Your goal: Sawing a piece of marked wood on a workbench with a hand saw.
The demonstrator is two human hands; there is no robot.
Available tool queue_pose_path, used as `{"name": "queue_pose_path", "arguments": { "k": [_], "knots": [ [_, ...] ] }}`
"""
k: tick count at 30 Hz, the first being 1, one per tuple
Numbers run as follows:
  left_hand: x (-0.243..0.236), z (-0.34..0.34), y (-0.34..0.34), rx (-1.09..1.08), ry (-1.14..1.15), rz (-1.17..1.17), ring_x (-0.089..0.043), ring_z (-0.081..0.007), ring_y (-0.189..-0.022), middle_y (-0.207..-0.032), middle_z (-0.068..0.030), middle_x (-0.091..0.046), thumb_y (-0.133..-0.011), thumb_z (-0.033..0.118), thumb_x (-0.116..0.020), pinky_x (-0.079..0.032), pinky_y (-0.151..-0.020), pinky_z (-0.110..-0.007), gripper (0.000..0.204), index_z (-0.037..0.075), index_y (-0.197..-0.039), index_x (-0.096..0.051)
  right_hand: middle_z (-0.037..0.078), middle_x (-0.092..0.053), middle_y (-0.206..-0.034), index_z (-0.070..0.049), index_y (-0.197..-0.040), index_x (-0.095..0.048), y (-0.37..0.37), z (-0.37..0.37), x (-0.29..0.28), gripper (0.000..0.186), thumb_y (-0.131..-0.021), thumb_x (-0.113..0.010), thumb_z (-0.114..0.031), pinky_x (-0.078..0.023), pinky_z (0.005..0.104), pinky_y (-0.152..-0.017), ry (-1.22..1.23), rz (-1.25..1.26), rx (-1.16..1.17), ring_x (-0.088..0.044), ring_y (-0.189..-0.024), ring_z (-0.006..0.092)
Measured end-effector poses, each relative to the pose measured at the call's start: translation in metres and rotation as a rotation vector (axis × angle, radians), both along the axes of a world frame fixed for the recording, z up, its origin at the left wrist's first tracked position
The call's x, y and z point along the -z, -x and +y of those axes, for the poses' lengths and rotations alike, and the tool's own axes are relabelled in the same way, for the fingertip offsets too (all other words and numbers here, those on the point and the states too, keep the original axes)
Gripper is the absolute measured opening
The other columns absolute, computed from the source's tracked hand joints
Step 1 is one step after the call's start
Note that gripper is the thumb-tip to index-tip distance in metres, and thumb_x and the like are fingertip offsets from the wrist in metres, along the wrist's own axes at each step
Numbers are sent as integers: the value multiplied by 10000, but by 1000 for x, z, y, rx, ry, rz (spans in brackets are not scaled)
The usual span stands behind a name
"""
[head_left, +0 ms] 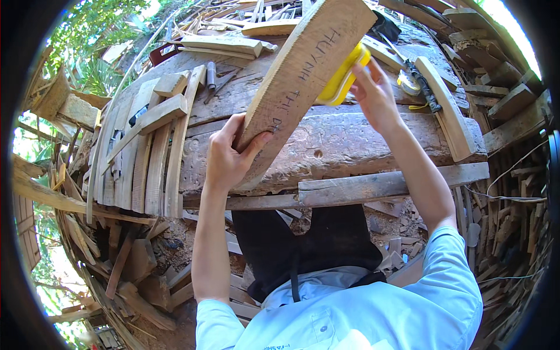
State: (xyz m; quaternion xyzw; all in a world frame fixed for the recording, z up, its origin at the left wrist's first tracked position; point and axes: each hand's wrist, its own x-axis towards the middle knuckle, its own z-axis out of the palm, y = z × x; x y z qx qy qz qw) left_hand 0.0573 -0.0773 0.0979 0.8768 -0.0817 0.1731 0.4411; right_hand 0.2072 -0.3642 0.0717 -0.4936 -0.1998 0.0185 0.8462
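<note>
A thick, flat wooden board (309,70) with dark handwriting on its face is held up at a slant over the workbench. My left hand (228,153) is closed on its lower left edge, thumb across the face and fingers behind. On the far right side, my right hand (376,93) grips a bright yellow plastic tool (343,79) with rounded ends. This tool lies against or just beside the board's right edge; its exact kind and underside are hidden by the board and my fingers.
A worn timber workbench (350,140) spans the middle. Several narrow wooden slats (140,157) lie at its left, near a metal cylinder (211,76). At right are a tape measure (408,83), a black-handled tool (424,87) and a curved wood piece (446,111). Scrap wood (137,291) covers the ground.
</note>
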Motion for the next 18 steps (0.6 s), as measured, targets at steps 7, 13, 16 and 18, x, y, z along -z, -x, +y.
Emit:
{"name": "queue_pose_path", "arguments": {
  "k": [7,13,16,18],
  "knots": [
    [18,14,-6,-11,146,-43,-700,-113,-823,-951,-104,-796,-941,206,-881,-551,-738,-280,382,-12,-1203,-712,114,-770,-1213,3,-1387,-614,49,40,23,466,-1000,-808,-170,-599,343,-991,659,-123,-599,-733,-1062,148],
    [4,10,0,14,100,-30,-677,-69,-822,-932,-87,-797,-943,195,-879,-542,-743,-260,385,-6,-1225,-710,113,-777,-1225,-34,-1396,-650,16,14,5,430,-1046,-749,-264,-593,388,-1052,218,-39,-133,-753,-1102,186],
    [7,9,1,6,121,-21,-691,-82,-836,-955,-96,-802,-948,190,-873,-552,-758,-263,388,-14,-1231,-705,117,-775,-1251,-27,-1380,-671,34,27,30,483,-1016,-792,-321,-587,393,-1056,491,-212,-238,-756,-1135,210],
    [10,5,-3,8,111,-16,-698,-88,-848,-968,-99,-804,-952,189,-870,-557,-771,-264,391,-20,-1236,-701,124,-784,-1236,-24,-1361,-693,40,33,35,533,-973,-838,-359,-578,397,-1052,729,-347,-284,-765,-1111,222]
  ]
}}
